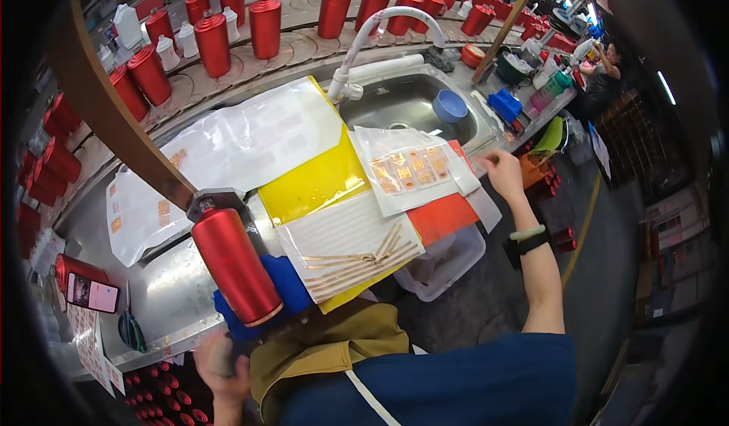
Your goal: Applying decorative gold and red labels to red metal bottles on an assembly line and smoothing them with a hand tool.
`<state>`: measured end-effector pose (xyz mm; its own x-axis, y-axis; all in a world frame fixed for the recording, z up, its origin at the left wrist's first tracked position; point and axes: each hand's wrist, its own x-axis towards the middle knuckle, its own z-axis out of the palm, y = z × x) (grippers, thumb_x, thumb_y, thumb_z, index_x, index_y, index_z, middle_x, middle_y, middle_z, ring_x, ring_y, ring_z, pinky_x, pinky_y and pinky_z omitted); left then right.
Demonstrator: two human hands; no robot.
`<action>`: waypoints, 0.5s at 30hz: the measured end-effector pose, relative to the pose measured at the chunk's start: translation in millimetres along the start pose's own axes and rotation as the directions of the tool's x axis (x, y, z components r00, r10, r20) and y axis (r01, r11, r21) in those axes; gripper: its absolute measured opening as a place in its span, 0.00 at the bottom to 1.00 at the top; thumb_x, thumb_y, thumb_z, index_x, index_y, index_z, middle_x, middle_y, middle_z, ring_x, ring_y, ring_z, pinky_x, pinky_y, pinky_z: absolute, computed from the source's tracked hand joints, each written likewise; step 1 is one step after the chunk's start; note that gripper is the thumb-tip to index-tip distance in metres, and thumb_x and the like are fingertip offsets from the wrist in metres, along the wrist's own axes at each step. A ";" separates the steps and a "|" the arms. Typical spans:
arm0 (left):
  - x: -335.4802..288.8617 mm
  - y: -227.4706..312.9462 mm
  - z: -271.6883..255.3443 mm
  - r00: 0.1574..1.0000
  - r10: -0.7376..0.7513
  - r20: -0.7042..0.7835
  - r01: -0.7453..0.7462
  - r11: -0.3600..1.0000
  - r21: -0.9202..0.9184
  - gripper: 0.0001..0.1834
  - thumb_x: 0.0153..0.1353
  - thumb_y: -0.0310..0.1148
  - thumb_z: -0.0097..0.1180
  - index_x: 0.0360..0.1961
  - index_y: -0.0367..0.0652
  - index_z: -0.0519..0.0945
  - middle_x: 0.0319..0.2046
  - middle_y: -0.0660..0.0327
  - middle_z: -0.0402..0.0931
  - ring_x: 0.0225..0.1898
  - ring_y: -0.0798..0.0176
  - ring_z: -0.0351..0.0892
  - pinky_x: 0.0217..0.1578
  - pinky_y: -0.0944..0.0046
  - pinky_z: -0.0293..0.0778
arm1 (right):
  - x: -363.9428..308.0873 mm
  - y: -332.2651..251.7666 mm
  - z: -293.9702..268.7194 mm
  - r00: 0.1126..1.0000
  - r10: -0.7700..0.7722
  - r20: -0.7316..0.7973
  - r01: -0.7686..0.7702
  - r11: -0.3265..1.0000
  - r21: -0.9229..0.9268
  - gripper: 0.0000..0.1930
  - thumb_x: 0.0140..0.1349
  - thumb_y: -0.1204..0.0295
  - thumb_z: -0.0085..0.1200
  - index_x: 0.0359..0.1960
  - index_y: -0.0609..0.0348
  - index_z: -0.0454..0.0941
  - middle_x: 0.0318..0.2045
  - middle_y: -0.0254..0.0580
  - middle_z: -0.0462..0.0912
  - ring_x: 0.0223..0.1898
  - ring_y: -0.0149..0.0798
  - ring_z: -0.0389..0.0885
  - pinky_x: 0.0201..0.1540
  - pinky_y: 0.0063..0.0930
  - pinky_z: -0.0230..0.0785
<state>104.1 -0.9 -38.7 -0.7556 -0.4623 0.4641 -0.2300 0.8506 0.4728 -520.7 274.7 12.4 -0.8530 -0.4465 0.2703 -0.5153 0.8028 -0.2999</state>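
Low on the left, my left hand (220, 365) is blurred, with its fingers curled round a greyish rounded thing I cannot make out. My right hand (501, 174) is out at the right, thumb and fingertips drawn together beside a white backing strip (484, 207); anything between them is too small to tell. A red metal bottle (237, 266) lies tilted over a blue cloth (285, 282), its neck at a bracket on a wooden post. Right of it are a sheet of gold strip decals (364, 263) and a sheet of gold-and-orange decals (410, 169).
A steel sink (387, 103) with a white curved tap (353, 54) and a blue bowl (450, 105) is behind the sheets. Red bottles line a conveyor (288, 42) at the back. Scissors (130, 327) and a phone (93, 293) lie left. Another person (604, 69) is far right.
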 end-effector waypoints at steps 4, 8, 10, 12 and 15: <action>0.0 -19.4 -46.2 0.770 0.391 0.505 -0.417 0.907 -0.066 0.19 0.46 0.27 0.63 0.42 0.37 0.83 0.52 0.51 0.82 0.50 0.47 0.83 0.51 0.50 0.82 | 47.1 -77.8 19.6 0.960 -0.242 0.140 0.214 0.958 0.190 0.11 0.59 0.66 0.67 0.38 0.61 0.87 0.30 0.50 0.86 0.33 0.47 0.85 0.39 0.37 0.76; 31.7 -65.8 -130.8 0.969 0.142 0.202 -0.231 0.812 0.536 0.19 0.57 0.20 0.58 0.51 0.34 0.80 0.55 0.46 0.80 0.55 0.43 0.81 0.56 0.47 0.76 | 91.7 -141.6 62.4 0.906 -0.320 0.278 0.254 0.935 0.248 0.11 0.58 0.66 0.68 0.37 0.60 0.87 0.29 0.49 0.87 0.31 0.45 0.86 0.38 0.35 0.76; 64.1 -65.7 -143.3 0.985 0.162 0.060 -0.164 0.772 0.614 0.19 0.60 0.18 0.57 0.54 0.32 0.80 0.55 0.46 0.80 0.55 0.44 0.81 0.58 0.48 0.75 | 116.3 -150.2 104.8 0.894 -0.344 0.285 0.271 0.925 0.265 0.12 0.56 0.65 0.69 0.37 0.59 0.88 0.29 0.48 0.87 0.31 0.45 0.86 0.39 0.35 0.77; 85.9 -47.4 -133.6 0.918 -0.004 -0.396 0.193 0.878 0.439 0.20 0.63 0.16 0.52 0.57 0.32 0.78 0.59 0.45 0.78 0.60 0.45 0.78 0.61 0.50 0.71 | 133.8 -155.4 141.7 0.855 -0.327 0.402 0.299 0.945 0.133 0.15 0.55 0.60 0.70 0.39 0.55 0.89 0.36 0.48 0.89 0.39 0.47 0.88 0.45 0.37 0.80; 97.8 -33.8 -78.8 0.879 -0.320 -0.352 0.327 0.944 -0.042 0.24 0.64 0.17 0.52 0.62 0.33 0.74 0.65 0.46 0.72 0.66 0.48 0.72 0.64 0.53 0.67 | 141.2 -162.6 191.7 0.892 -0.158 0.423 0.229 0.966 -0.122 0.19 0.54 0.57 0.70 0.46 0.49 0.88 0.45 0.46 0.88 0.49 0.50 0.87 0.52 0.42 0.79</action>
<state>86.3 -94.6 49.7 -0.3746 -0.7671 0.5208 -0.4383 0.6415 0.6296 -573.2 5.4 -76.1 -0.7146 -0.6925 -0.0987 -0.6829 0.7213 -0.1160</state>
